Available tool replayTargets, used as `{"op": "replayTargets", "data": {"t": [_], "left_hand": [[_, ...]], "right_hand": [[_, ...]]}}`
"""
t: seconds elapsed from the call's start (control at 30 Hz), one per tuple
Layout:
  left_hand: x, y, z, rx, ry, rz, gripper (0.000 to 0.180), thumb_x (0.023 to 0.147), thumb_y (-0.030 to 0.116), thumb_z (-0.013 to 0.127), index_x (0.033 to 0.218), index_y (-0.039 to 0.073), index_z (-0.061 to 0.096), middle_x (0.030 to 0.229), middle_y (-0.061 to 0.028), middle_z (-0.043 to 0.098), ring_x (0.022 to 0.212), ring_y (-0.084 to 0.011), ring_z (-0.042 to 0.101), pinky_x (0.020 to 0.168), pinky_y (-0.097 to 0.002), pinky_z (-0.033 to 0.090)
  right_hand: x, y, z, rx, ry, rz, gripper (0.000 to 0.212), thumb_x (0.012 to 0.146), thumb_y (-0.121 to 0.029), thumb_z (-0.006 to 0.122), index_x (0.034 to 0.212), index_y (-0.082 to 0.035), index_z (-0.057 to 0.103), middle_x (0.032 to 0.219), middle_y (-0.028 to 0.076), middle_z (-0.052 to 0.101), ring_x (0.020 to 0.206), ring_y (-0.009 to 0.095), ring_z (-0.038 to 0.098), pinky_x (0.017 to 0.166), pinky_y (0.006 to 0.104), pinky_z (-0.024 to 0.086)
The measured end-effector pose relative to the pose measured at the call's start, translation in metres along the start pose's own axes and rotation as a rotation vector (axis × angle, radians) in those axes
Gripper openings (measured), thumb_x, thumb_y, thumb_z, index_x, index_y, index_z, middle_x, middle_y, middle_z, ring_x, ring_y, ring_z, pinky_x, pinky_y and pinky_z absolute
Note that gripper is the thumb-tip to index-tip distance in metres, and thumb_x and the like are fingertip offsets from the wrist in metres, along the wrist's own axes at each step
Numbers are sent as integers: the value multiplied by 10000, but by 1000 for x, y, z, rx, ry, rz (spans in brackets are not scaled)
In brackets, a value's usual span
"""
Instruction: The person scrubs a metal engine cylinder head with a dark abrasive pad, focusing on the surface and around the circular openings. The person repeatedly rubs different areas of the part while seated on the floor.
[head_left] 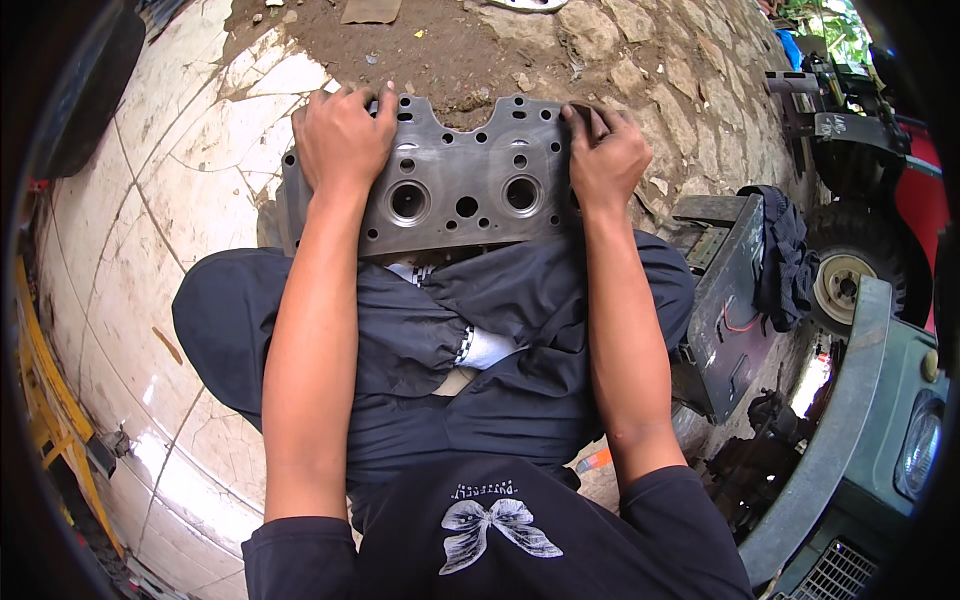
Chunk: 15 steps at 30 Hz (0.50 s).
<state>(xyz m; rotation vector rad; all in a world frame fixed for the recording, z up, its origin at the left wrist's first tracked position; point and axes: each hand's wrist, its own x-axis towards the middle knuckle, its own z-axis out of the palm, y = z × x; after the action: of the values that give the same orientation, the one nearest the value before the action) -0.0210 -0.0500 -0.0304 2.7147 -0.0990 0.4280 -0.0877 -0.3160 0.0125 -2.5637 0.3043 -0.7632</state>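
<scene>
A grey metal cylinder head [450, 185] stands in front of my crossed legs, its flat machined face turned up toward me. Two large round ports, a dark bore between them and several small holes show in that face. My left hand [345, 135] is closed over its far left edge, thumb on the face and fingers curled behind. At the far right corner, my right hand [608, 155] grips the same part with bent fingers. Its underside and the fingertips behind the edge are hidden.
Cracked pale tiles [150, 270] lie to my left; dirt and flat stones [600, 40] are beyond. On the right stands a dark metal box [730, 310] with a dark cloth [783, 255] over it. Farther right are a tyre [850, 275] and a green vehicle front [880, 460]. A yellow frame [55, 400] is at the left rim.
</scene>
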Motion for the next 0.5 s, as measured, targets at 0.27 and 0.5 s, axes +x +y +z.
{"op": "replayTargets", "data": {"t": [0.27,0.5], "left_hand": [[-1,-1,3,-3,41,7,473,1004,498,654,1000,70,856,932,-170,796,986,-384,698,926,-510,542],[1,-3,0,-5,-3,-5,457,1008,500,643,1026,96,857,949,-173,796,1005,-385,698,932,-513,544]], "right_hand": [[10,8,1,-110,-15,-99,222,861,-215,873,983,-34,832,905,216,739,818,415,719,787,502,570],[2,-6,3,-86,-74,-102,205,867,-205,867,975,-35,830,874,226,722,803,421,708,764,500,561]]}}
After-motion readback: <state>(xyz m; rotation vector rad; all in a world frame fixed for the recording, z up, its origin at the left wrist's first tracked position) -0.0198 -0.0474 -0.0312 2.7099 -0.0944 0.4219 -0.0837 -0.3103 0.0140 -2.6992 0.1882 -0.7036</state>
